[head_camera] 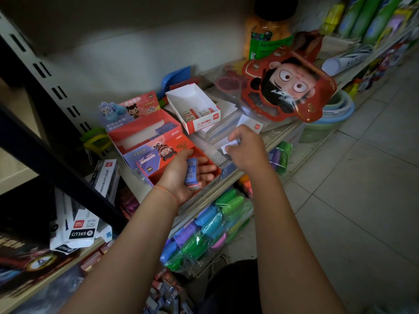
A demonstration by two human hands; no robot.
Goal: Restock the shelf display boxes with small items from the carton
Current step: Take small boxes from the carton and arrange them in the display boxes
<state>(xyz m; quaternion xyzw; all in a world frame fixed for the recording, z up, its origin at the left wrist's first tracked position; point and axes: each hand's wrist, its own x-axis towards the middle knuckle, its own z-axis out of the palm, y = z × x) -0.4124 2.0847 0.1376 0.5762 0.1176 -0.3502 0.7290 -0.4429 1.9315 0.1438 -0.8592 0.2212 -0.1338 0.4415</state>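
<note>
My left hand lies palm up over the red display box at the shelf's front edge, and its fingers curl round several small blue packets. To the right, my right hand pinches a small white item above the shelf. Behind the red box stands a taller red display box with a cartoon header card and blue packets inside. A white and red display box with a few white erasers in it sits further back.
A red cartoon-face package leans at the back right, with an orange jar behind it. Bags of coloured items hang below the shelf edge. White GT165 boxes lie on the lower left shelf. A tiled floor is at right.
</note>
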